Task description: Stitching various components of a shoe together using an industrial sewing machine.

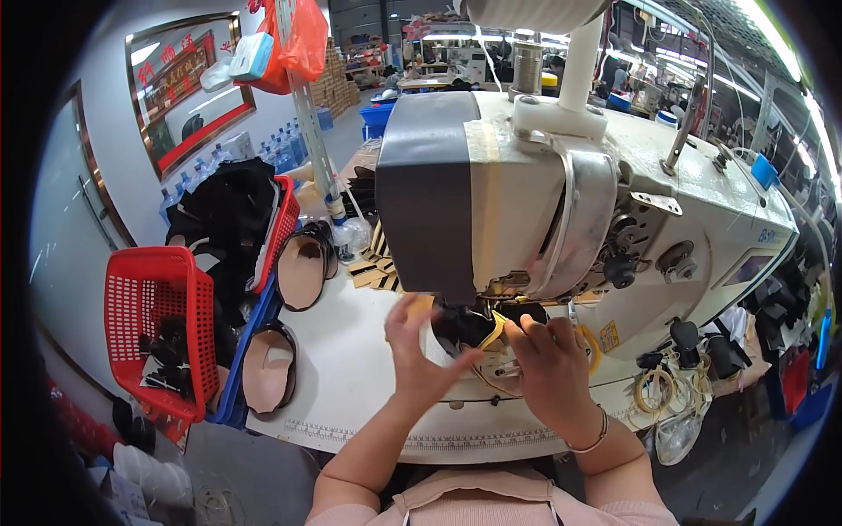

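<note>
Under the head of a large white industrial sewing machine (504,210) lies a black shoe upper piece (462,326), glossy and curved. A yellow strip (498,326) shows along its right side. My left hand (419,355) is beside the piece with thumb and fingers spread wide; its thumb reaches toward the piece's near edge, and whether it touches cannot be made out. My right hand (554,364) has its fingers bent and pressed together at the yellow strip, pinching it near the needle area. The machine head hides the far part of the piece.
Two shoes with beige insoles (267,370) stand left on the white table (351,399). Beyond are a red basket (203,337) with black pieces and a dark heap (228,210). Tan and black strips (375,267) lie behind. Tape rolls (653,390) hang at the right edge.
</note>
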